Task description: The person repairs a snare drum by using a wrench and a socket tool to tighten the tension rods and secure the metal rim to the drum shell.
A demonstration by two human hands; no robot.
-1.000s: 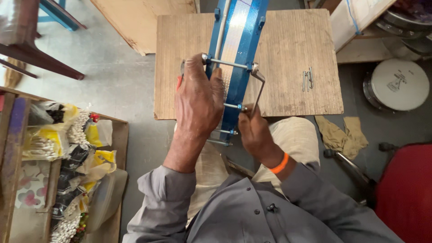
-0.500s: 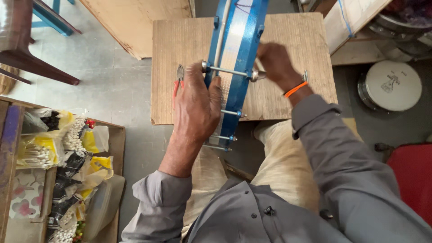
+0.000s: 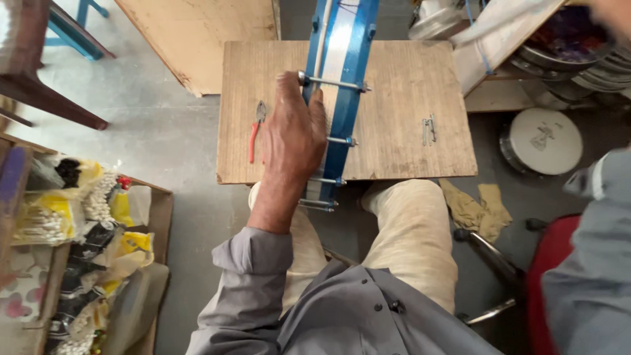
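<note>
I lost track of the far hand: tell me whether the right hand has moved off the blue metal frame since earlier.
Yes. The right hand left the blue metal frame, going up and rightward past the square wooden board.
</note>
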